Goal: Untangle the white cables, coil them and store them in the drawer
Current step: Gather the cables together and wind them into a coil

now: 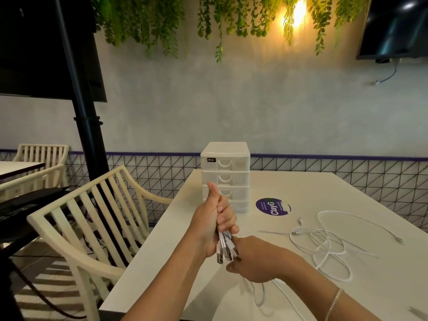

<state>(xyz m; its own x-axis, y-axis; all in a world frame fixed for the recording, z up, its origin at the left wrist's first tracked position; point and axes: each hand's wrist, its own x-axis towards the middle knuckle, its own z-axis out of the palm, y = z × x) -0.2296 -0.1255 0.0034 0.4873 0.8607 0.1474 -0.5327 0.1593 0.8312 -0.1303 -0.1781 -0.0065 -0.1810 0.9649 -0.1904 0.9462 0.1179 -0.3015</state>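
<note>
My left hand (214,224) is raised over the white table (301,188), thumb up, gripping a bundle of white cable ends (225,250) whose USB plugs stick out below the fist. Just under the plugs my right hand (251,262) is curled around cable that hangs down from it (260,295). More white cables (326,242) lie tangled in loose loops on the table to the right. Beyond my left hand stands a white plastic drawer unit (225,172) with several drawers, all shut.
A round purple sticker (273,206) lies on the table beside the drawer unit. A cream slatted chair (92,212) stands at the table's left edge. A black pole (85,112) and a dark device on a stand are at the left. A wire-mesh barrier runs behind the table.
</note>
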